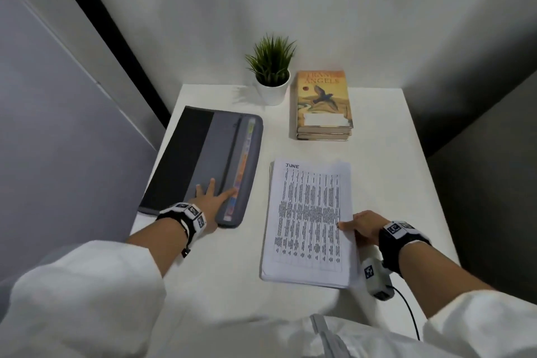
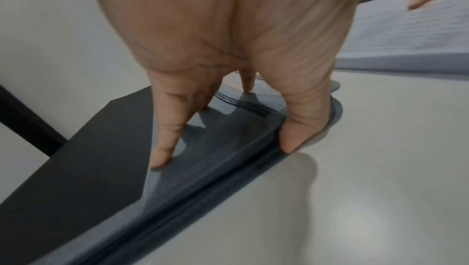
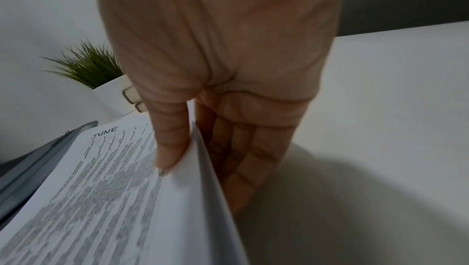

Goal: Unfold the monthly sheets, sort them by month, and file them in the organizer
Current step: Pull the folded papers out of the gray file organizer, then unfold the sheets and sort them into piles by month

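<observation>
Left hand [image 1: 209, 197] lies flat on the near end of the grey organizer [image 1: 220, 160] at 9 o'clock on the white surface [image 1: 392, 183], fingers [image 2: 164, 141] spread straight, thumb at the tabbed edge: grip open, pressing, nothing held. Right hand [image 1: 364, 227] pinches the right edge of the sheet stack [image 1: 308, 221] at 4 o'clock, thumb [image 3: 172, 149] on the top sheet headed JUNE, fingers beneath, edge lifted off the surface. Potted plant [image 1: 273, 73] and 3 stacked books [image 1: 322, 104] stand at 12 o'clock
</observation>
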`<move>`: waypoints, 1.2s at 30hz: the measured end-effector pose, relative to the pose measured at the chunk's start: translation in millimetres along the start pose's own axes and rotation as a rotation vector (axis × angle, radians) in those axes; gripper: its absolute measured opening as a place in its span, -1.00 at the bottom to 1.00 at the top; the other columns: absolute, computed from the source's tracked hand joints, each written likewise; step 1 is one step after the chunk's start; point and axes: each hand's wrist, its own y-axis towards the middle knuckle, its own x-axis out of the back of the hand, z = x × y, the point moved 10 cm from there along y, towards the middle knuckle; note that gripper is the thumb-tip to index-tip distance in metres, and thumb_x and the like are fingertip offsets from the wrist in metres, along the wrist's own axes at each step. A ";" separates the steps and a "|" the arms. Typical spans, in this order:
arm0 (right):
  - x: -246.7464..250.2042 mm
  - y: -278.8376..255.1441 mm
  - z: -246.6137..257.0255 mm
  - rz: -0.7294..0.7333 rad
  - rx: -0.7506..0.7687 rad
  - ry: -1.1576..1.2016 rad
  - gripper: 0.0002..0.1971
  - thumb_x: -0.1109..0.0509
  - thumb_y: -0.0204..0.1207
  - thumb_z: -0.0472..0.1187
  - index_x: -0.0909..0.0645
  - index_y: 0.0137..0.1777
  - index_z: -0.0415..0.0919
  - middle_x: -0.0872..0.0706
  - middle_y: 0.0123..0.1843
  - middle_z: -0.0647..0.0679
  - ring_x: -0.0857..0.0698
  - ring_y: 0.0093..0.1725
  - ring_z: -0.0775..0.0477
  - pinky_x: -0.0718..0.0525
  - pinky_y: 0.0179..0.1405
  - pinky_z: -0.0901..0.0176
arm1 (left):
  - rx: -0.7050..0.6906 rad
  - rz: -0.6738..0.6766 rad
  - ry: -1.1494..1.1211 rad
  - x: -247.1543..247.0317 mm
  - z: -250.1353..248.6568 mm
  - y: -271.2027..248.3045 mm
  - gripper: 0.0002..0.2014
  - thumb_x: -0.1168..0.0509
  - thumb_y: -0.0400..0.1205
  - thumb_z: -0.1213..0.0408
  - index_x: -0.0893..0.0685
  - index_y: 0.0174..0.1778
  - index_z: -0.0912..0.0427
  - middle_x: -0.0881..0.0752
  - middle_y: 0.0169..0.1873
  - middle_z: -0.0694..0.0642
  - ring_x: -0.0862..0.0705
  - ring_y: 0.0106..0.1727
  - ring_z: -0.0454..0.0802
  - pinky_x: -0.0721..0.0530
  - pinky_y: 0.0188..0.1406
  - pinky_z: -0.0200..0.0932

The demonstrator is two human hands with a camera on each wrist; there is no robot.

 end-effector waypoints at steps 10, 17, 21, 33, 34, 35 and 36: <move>7.7 10.0 3.3 -0.042 -0.088 -0.217 -0.65 -0.53 0.41 0.10 -0.63 -0.32 -0.19 -0.63 -0.56 0.00 -0.52 -0.60 -0.01 -0.41 -0.58 0.32 | 0.082 -0.152 -0.085 88.5 3.0 57.1 -0.13 -0.32 0.62 0.38 0.07 0.69 -0.19 0.14 0.68 0.29 0.06 0.69 0.33 -0.18 0.61 0.24; -4.7 5.1 -14.3 0.065 -0.052 -0.259 -0.60 -0.42 0.51 0.14 -0.65 -0.24 -0.24 -0.81 -0.34 -0.08 -0.69 -0.39 -0.05 -0.62 -0.33 0.18 | -0.081 -0.324 -0.404 74.9 -70.1 39.9 -0.25 -0.25 0.66 0.24 0.02 0.71 0.09 0.09 0.70 0.18 0.08 0.71 0.15 0.00 0.67 0.14; -22.8 -5.8 -54.8 0.159 -0.114 -0.067 -0.72 -0.55 0.45 -0.04 -0.59 -0.19 -0.24 -0.78 -0.37 -0.16 -0.83 -0.16 -0.16 -0.73 -0.10 -0.01 | -0.219 -0.400 -0.666 70.2 -104.6 22.2 -0.33 -0.25 0.66 0.26 -0.15 0.69 -0.03 -0.19 0.62 0.17 -0.19 0.63 0.12 -0.22 0.62 0.02; -63.2 -43.8 -73.8 0.154 -0.065 0.042 -0.70 -0.48 0.53 -0.08 -0.61 -0.10 -0.38 -0.75 -0.40 -0.28 -0.82 -0.27 -0.29 -0.75 -0.27 0.01 | -0.216 -0.505 -0.407 62.0 -130.0 1.5 -0.82 -0.25 0.64 0.37 -0.68 0.10 0.11 -0.56 0.15 0.14 -0.57 0.21 0.10 -0.63 0.14 0.07; -60.7 -47.4 -68.1 0.151 -0.058 -0.033 -0.68 -0.44 0.55 -0.05 -0.62 -0.12 -0.38 -0.77 -0.39 -0.28 -0.82 -0.26 -0.30 -0.78 -0.23 -0.01 | -0.219 -0.522 -0.414 65.2 -130.5 -1.3 -0.84 -0.22 0.65 0.37 -0.69 0.04 0.12 -0.59 0.11 0.13 -0.59 0.16 0.10 -0.63 0.08 0.05; -55.7 -50.6 -60.8 0.134 -0.053 -0.116 -0.65 -0.40 0.57 -0.04 -0.64 -0.11 -0.41 -0.77 -0.36 -0.27 -0.81 -0.25 -0.30 -0.80 -0.20 -0.02 | -0.222 -0.533 -0.425 67.9 -130.6 -3.6 -0.84 -0.21 0.66 0.37 -0.71 -0.02 0.13 -0.62 0.07 0.12 -0.61 0.11 0.10 -0.63 0.03 0.01; -47.9 -54.1 -50.7 0.099 -0.041 -0.196 -0.63 -0.37 0.58 -0.04 -0.64 -0.05 -0.44 -0.77 -0.34 -0.25 -0.81 -0.28 -0.26 -0.80 -0.23 0.02 | -0.225 -0.538 -0.440 70.4 -130.5 -6.4 -0.83 -0.20 0.66 0.35 -0.71 -0.05 0.12 -0.66 0.04 0.10 -0.63 0.07 0.09 -0.61 -0.03 -0.03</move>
